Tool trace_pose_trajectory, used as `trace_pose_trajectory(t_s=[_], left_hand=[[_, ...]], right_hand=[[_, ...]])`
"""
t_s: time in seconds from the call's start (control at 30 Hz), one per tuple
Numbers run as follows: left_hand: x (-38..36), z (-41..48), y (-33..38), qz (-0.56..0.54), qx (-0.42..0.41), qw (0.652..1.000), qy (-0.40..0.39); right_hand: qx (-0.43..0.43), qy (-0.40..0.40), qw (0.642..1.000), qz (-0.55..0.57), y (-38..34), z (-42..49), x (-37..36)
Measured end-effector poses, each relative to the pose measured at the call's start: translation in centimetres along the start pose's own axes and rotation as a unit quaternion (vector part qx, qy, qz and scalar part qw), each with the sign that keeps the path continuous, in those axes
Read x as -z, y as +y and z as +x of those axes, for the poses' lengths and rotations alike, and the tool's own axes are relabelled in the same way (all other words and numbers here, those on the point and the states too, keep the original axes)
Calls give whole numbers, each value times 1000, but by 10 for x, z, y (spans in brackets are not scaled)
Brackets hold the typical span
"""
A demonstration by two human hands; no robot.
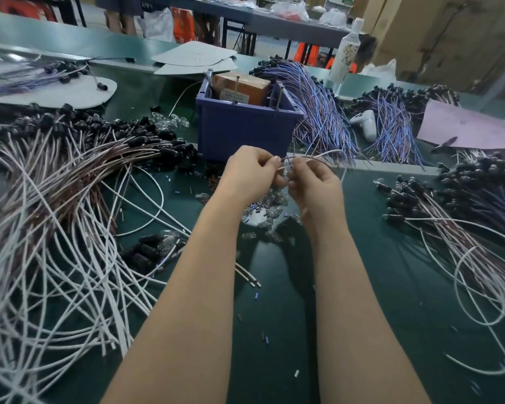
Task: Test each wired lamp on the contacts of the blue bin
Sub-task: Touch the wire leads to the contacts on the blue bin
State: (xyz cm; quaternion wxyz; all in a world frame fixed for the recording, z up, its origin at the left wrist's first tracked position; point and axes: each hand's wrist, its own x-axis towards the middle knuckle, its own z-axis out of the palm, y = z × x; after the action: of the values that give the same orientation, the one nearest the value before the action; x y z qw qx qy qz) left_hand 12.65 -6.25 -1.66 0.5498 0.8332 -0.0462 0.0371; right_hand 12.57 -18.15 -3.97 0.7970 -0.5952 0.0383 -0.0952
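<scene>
left hand point(251, 170), right hand point(314, 183) pinching wired lamp point(328, 153), box label point(235, 97) unreadable

Green table point(274, 322) carries heaped wired lamps point(70, 199), a blue bin point(245, 132), loose glass bulbs point(172, 121).

Blue bin point(245, 132), dark green table point(274, 316), white-and-brown wires point(56, 228), blue-purple wires point(318, 97), orange box point(242, 87)

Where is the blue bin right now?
Head view: the blue bin stands centre on the green table, just beyond the left hand and right hand, between white-wired lamps at left and blue-wired lamps at right.
</scene>
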Motion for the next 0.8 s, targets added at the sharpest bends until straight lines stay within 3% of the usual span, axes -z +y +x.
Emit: trace_pose_trajectory(t_s=[0.13, 0.2, 0.3, 0.4, 0.47, 0.63, 0.7, 0.8], left_hand=[[2, -1, -2, 1, 16, 1000, -18], [2, -1, -1, 12, 20, 999, -27], [-1, 0, 0, 15, 4, 1000, -15], [-4, -1, 2, 9, -13, 1000, -4], [-5, -1, 2, 12, -16, 1000, 1], [-3, 0, -2, 41, -3, 999, 3], [0, 0, -3, 43, 4, 999, 2], [3, 1, -5, 49, 12, 999, 5]], right_hand=[[-37, 102, 963, 245, -6, 4, 11], [-48, 137, 949, 280, -5, 5, 14], [-57, 111, 960, 253, -1, 5, 12], [-76, -34, 983, 166, 0, 1, 6], [-54, -81, 990, 104, 2, -1, 3], [62, 5, 993, -99, 7, -1, 0], [49, 59, 996, -42, 7, 0, 3], [-13, 111, 984, 142, 3, 2, 7]])
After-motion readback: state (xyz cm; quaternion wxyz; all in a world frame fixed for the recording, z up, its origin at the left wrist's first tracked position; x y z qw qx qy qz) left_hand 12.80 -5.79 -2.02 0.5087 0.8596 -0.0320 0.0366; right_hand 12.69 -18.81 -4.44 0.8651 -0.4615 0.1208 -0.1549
